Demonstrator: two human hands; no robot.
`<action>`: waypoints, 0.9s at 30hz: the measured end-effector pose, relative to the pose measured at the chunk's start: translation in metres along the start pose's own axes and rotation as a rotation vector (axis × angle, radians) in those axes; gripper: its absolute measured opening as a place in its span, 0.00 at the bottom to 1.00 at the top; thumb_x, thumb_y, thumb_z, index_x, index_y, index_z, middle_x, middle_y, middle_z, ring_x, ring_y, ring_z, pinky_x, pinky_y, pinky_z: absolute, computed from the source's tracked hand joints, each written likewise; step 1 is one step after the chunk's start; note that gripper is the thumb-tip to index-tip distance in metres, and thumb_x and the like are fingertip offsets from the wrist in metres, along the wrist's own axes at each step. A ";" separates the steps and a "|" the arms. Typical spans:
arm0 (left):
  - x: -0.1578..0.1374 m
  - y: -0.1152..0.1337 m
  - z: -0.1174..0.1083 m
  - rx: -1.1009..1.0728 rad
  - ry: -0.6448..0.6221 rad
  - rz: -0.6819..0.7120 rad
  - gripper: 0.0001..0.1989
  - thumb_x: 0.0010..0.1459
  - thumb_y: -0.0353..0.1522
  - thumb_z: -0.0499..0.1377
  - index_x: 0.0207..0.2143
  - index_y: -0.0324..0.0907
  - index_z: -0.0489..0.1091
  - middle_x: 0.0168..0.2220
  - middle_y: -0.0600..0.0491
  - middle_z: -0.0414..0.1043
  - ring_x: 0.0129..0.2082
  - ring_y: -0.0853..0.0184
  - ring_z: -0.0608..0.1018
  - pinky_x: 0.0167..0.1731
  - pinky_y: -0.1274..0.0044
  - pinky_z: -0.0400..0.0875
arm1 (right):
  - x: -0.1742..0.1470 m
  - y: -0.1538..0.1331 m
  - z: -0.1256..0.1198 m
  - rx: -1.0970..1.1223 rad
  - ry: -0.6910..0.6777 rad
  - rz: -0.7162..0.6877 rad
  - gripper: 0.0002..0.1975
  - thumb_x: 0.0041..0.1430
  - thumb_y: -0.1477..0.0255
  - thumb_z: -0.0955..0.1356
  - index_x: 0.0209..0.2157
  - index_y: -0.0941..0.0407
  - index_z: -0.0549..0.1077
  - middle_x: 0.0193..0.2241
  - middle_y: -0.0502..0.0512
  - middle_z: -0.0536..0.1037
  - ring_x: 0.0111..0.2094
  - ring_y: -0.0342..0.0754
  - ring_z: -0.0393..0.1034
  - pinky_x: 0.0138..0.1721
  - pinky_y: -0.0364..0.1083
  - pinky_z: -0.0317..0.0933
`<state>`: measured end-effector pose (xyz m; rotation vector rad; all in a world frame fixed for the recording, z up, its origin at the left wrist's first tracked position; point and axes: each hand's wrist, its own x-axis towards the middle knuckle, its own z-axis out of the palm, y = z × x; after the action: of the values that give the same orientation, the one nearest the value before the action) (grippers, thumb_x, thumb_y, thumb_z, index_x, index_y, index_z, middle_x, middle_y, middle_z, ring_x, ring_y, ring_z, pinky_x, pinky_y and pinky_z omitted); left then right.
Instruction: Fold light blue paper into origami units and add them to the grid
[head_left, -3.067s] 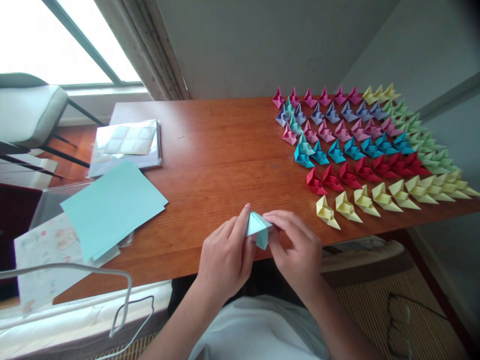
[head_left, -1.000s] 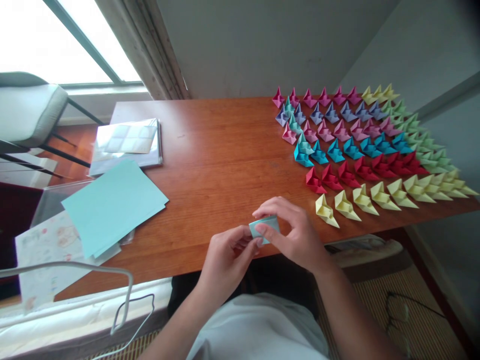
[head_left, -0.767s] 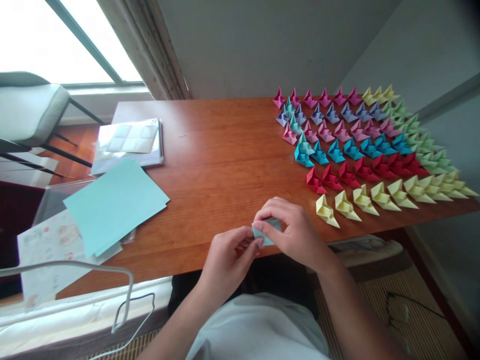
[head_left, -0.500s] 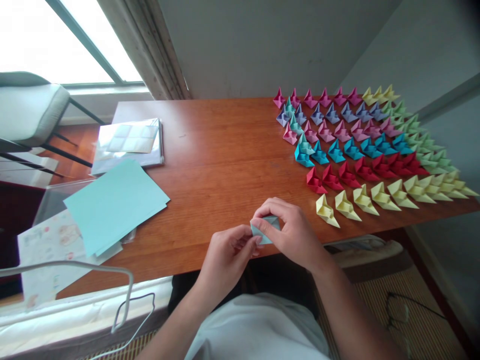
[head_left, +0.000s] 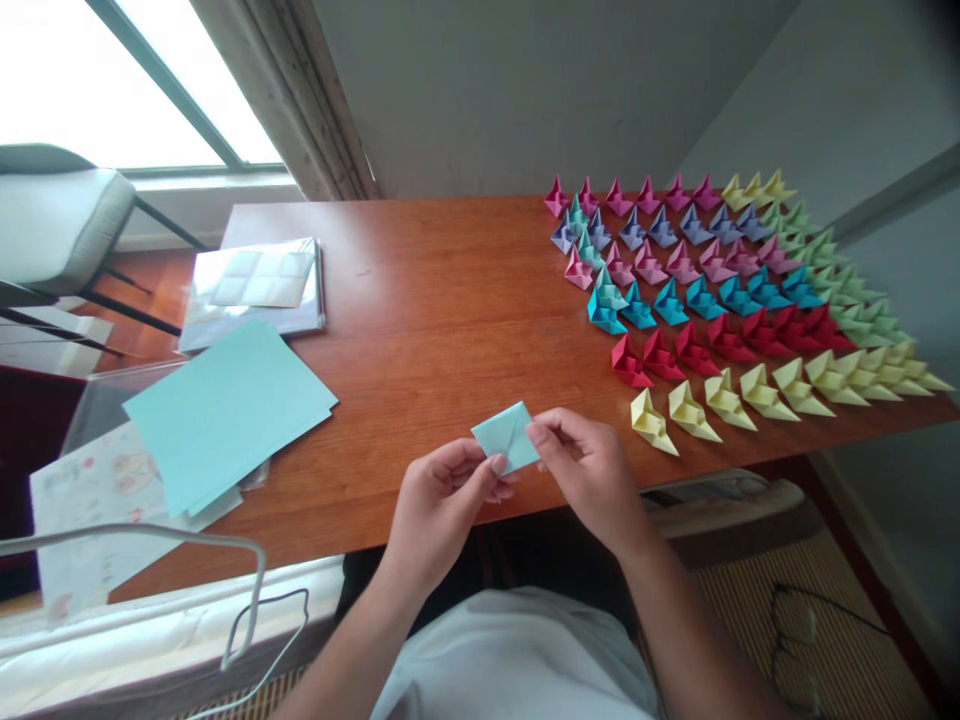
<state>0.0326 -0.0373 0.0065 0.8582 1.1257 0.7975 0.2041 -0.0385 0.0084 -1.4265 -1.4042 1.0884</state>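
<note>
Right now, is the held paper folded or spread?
Folded: the mint paper is a small packet, with a slanting edge across its face.

A plain, pale, softly creased top [head_left: 517,655] and dark legwear [head_left: 551,560]; left hand [head_left: 439,500], right hand [head_left: 589,470] and forearms [head_left: 664,585] are bare.

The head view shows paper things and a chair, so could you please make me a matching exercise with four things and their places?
Things
1. folded paper
2. red figures
3. flat mint sheets
4. chair

Places
A. partly over the printed sheet
B. held by the left hand and the right hand
C. off the table, near the window
D. between the blue row and the long yellow row

Pairs: 1-B, 2-D, 3-A, 4-C
</note>
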 end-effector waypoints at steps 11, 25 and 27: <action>-0.002 0.001 0.001 -0.065 -0.027 -0.077 0.13 0.55 0.38 0.68 0.31 0.36 0.76 0.25 0.53 0.77 0.25 0.72 0.78 0.29 0.84 0.74 | 0.003 0.000 -0.001 -0.057 0.019 -0.047 0.12 0.67 0.66 0.66 0.31 0.56 0.75 0.25 0.49 0.75 0.26 0.43 0.68 0.29 0.42 0.60; -0.003 0.003 0.004 -0.060 -0.086 -0.125 0.14 0.54 0.40 0.68 0.30 0.37 0.75 0.24 0.54 0.75 0.26 0.72 0.76 0.31 0.83 0.73 | 0.008 -0.004 0.002 0.129 0.015 0.039 0.11 0.65 0.67 0.66 0.29 0.56 0.73 0.24 0.48 0.73 0.26 0.43 0.66 0.28 0.41 0.61; -0.003 0.002 0.005 -0.042 -0.067 -0.114 0.15 0.55 0.40 0.68 0.30 0.37 0.75 0.24 0.54 0.75 0.26 0.73 0.76 0.29 0.83 0.72 | 0.008 -0.005 0.002 0.146 -0.009 0.038 0.11 0.65 0.66 0.67 0.30 0.56 0.73 0.25 0.48 0.73 0.27 0.43 0.67 0.29 0.41 0.61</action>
<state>0.0362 -0.0394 0.0103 0.7728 1.0854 0.6910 0.2013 -0.0307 0.0123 -1.3493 -1.2810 1.1980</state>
